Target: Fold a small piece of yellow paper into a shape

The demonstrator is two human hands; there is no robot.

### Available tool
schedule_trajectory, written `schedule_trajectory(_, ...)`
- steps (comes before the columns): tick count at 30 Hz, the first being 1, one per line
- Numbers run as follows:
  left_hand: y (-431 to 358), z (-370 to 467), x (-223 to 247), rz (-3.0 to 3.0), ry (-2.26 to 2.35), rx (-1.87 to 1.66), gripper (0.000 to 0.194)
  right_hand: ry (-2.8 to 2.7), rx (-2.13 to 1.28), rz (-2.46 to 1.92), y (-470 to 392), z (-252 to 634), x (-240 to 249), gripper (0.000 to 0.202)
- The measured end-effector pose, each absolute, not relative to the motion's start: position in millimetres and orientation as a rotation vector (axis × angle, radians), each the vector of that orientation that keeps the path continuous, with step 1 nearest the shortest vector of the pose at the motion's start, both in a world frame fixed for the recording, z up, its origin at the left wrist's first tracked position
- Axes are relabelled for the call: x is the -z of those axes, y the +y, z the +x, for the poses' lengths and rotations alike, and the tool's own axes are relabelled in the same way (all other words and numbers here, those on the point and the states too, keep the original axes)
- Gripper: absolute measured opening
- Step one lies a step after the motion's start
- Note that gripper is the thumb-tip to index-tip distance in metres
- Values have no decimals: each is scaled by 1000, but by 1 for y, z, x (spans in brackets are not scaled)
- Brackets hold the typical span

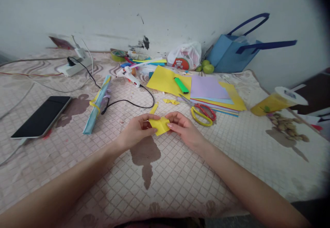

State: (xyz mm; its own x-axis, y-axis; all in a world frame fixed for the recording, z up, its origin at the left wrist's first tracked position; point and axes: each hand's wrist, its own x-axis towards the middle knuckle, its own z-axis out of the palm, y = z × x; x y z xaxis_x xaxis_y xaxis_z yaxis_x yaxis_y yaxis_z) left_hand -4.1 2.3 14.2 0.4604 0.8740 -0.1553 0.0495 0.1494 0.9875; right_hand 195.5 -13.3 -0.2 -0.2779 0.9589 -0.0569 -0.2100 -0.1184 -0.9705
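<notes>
In the head view, we see the fingers of the left hand (136, 129) and right hand (186, 131) pinching a small yellow paper (162, 126) above the worktop (180, 181). It looks already creased; zigzag yellow pieces (171, 101) lie beyond, near the scissors (203, 114). We cannot tell what folding remains.

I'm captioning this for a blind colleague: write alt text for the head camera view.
A person's left hand and right hand hold a small piece of yellow paper between them over a patterned tablecloth. Beyond lie red-and-yellow-handled scissors, colored sheets and a white glue gun; a dark-screened phone lies at left.
</notes>
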Motion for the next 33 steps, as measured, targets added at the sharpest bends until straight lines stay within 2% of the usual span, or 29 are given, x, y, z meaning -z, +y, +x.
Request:
schedule_trajectory(4, 1, -3, -13, 1293, 940, -757, 42, -1192, -1607, -981, -14, 195, -1, 32)
schedule_trajectory(8, 1, -3, -13, 1263, 908, -753, 45, -1204, -1526, -1019, -15, 196, 0, 31)
schedule_trajectory(14, 6, -5, -11, 1300, 925, -867, 26, -1284, -1478, -1000, -14, 197, 0, 20)
schedule_trajectory(22, 10, -8, -4, 1348, 911, -839, 35, -1243, -1430, -1041, -13, 198, 2, 22)
schedule_trajectory(33, 12, -9, 3, 1370, 1022, -863, 25, -1620, -997, -1255, -13, 200, 7, 9)
